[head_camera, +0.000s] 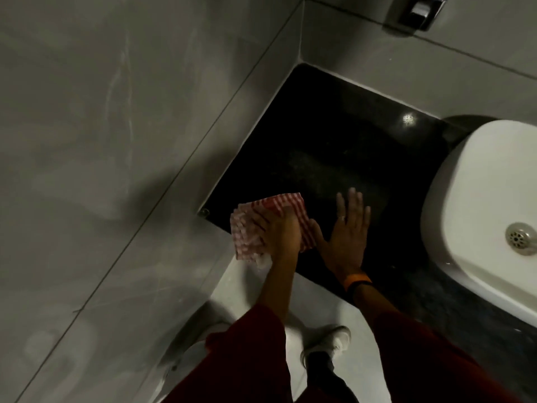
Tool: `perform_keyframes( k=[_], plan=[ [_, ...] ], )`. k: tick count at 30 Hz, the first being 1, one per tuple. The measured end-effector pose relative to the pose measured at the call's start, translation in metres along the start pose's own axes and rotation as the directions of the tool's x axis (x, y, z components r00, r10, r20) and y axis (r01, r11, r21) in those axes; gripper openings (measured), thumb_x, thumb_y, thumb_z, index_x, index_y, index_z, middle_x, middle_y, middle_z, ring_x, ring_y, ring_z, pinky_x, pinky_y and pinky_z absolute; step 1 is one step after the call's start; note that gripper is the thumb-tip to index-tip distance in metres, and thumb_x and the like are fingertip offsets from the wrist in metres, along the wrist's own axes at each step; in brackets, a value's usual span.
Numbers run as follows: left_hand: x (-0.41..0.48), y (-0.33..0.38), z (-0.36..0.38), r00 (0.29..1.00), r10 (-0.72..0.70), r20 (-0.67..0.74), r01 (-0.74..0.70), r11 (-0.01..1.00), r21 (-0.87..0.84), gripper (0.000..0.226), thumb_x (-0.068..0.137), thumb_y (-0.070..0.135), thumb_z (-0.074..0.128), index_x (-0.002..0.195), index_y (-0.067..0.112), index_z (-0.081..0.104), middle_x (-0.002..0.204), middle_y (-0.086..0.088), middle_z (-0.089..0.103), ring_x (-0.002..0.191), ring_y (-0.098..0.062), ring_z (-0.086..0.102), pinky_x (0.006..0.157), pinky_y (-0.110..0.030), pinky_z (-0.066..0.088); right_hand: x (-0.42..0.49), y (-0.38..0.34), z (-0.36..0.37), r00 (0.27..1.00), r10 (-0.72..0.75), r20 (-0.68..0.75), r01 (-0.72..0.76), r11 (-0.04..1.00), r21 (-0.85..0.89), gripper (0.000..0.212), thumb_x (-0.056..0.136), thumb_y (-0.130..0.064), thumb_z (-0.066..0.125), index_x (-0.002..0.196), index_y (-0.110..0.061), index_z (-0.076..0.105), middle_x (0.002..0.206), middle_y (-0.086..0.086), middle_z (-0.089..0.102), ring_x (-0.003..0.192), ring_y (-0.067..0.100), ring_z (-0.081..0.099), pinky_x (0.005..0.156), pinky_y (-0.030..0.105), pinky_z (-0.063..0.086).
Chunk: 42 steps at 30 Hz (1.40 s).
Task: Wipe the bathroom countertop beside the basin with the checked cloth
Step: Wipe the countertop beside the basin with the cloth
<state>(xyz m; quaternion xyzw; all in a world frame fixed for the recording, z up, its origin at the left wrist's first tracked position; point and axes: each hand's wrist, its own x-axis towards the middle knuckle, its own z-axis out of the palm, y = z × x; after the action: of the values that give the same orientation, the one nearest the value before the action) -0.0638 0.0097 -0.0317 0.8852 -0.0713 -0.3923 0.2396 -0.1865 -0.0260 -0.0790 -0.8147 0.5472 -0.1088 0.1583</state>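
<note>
A red-and-white checked cloth (250,228) lies bunched at the front left corner of the black stone countertop (334,146), partly hanging past its edge. My left hand (279,234) presses down on the cloth and grips it. My right hand (347,231) rests flat on the countertop just right of the cloth, fingers spread, holding nothing. It wears a ring and an orange wristband. The white basin (470,205) sits to the right of the dark surface.
Grey tiled walls (116,141) close the countertop on the left and at the back. A metal fixture (418,11) hangs on the back wall. The basin's drain (520,238) shows at the right edge. Below are the pale floor and my white shoe (328,343).
</note>
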Motion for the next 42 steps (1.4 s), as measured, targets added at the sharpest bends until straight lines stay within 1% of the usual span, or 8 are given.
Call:
perform_keyframes(
  k=[8, 15, 21, 24, 28, 33, 37, 42],
  plan=[
    [0.042, 0.012, -0.077, 0.902, 0.354, -0.247, -0.38, 0.923, -0.065, 0.05, 0.105, 0.028, 0.039, 0.151, 0.006, 0.036, 0.16, -0.015, 0.033, 0.152, -0.03, 0.023, 0.126, -0.049, 0.015, -0.042, -0.083, 0.026, 0.781, -0.492, 0.384, 0.521, 0.853, 0.031, 0.068, 0.105, -0.052, 0.036, 0.162, -0.022, 0.013, 0.172, 0.007, 0.0, 0.158, 0.033, -0.005, 0.128, 0.056, 0.007],
    [0.094, 0.002, -0.069, 0.69, 0.723, -0.021, -0.697, 0.673, 0.249, 0.046, 0.107, 0.025, 0.037, 0.146, 0.002, 0.044, 0.156, -0.015, 0.041, 0.152, -0.028, 0.025, 0.127, -0.048, 0.015, -0.084, -0.045, 0.001, 0.797, -0.562, 0.221, 0.563, 0.824, 0.064, 0.053, 0.084, -0.016, 0.076, 0.136, -0.02, 0.064, 0.145, 0.006, 0.061, 0.138, 0.029, 0.054, 0.113, 0.052, 0.046],
    [0.105, -0.001, -0.046, 0.423, 0.877, 0.227, -0.846, 0.293, 0.445, 0.056, 0.106, 0.026, 0.035, 0.156, 0.006, 0.022, 0.164, -0.011, 0.025, 0.155, -0.028, 0.015, 0.128, -0.049, 0.008, -0.072, -0.032, -0.062, 0.803, -0.327, 0.498, 0.15, 0.92, 0.362, 0.027, 0.091, -0.024, 0.061, 0.114, -0.031, 0.074, 0.109, 0.0, 0.076, 0.102, 0.021, 0.071, 0.092, 0.039, 0.059],
    [0.109, -0.001, -0.039, 0.4, 0.878, 0.262, -0.846, 0.244, 0.474, 0.056, 0.105, 0.03, 0.032, 0.155, 0.007, 0.024, 0.164, -0.011, 0.027, 0.154, -0.028, 0.016, 0.127, -0.053, 0.012, -0.033, -0.027, -0.091, 0.749, -0.13, 0.65, -0.431, 0.65, 0.626, 0.026, 0.08, -0.022, 0.061, 0.085, -0.041, 0.079, 0.076, -0.007, 0.077, 0.072, 0.01, 0.073, 0.071, 0.029, 0.061],
    [0.114, -0.004, -0.034, 0.399, 0.873, 0.281, -0.821, 0.205, 0.532, 0.056, 0.105, 0.032, 0.034, 0.155, 0.007, 0.026, 0.163, -0.012, 0.028, 0.154, -0.03, 0.017, 0.126, -0.056, 0.013, 0.017, -0.005, -0.09, 0.793, 0.048, 0.607, -0.582, 0.357, 0.731, 0.03, 0.085, -0.019, 0.063, 0.112, -0.016, 0.077, 0.103, 0.014, 0.078, 0.098, 0.025, 0.074, 0.081, 0.029, 0.061],
    [0.113, -0.004, -0.029, 0.401, 0.865, 0.303, -0.803, 0.173, 0.571, 0.057, 0.105, 0.037, 0.033, 0.155, 0.011, 0.027, 0.164, -0.011, 0.028, 0.154, -0.029, 0.018, 0.125, -0.056, 0.015, 0.01, 0.006, -0.051, 0.975, 0.203, -0.088, -0.169, 0.942, 0.291, 0.043, 0.095, -0.026, 0.056, 0.137, -0.014, 0.06, 0.143, 0.013, 0.058, 0.133, 0.034, 0.052, 0.113, 0.048, 0.041],
    [0.117, -0.007, -0.024, 0.402, 0.857, 0.323, -0.779, 0.134, 0.613, 0.059, 0.104, 0.041, 0.029, 0.156, 0.013, 0.025, 0.165, -0.009, 0.025, 0.155, -0.029, 0.017, 0.124, -0.056, 0.017, -0.001, -0.008, -0.005, 0.978, -0.154, 0.143, 0.165, 0.984, -0.072, 0.064, 0.103, -0.051, 0.038, 0.16, -0.026, 0.026, 0.17, 0.011, 0.017, 0.158, 0.032, 0.012, 0.128, 0.052, 0.007],
    [0.127, -0.008, -0.02, 0.392, 0.861, 0.324, -0.749, 0.094, 0.656, 0.063, 0.103, 0.047, 0.025, 0.158, 0.017, 0.017, 0.167, -0.007, 0.017, 0.156, -0.027, 0.01, 0.125, -0.055, 0.015, 0.042, -0.011, 0.022, 0.991, -0.055, 0.124, 0.072, 0.988, -0.137, 0.069, 0.101, -0.055, 0.038, 0.161, -0.03, 0.017, 0.172, 0.008, 0.005, 0.159, 0.032, -0.001, 0.128, 0.053, -0.003]
  ],
)
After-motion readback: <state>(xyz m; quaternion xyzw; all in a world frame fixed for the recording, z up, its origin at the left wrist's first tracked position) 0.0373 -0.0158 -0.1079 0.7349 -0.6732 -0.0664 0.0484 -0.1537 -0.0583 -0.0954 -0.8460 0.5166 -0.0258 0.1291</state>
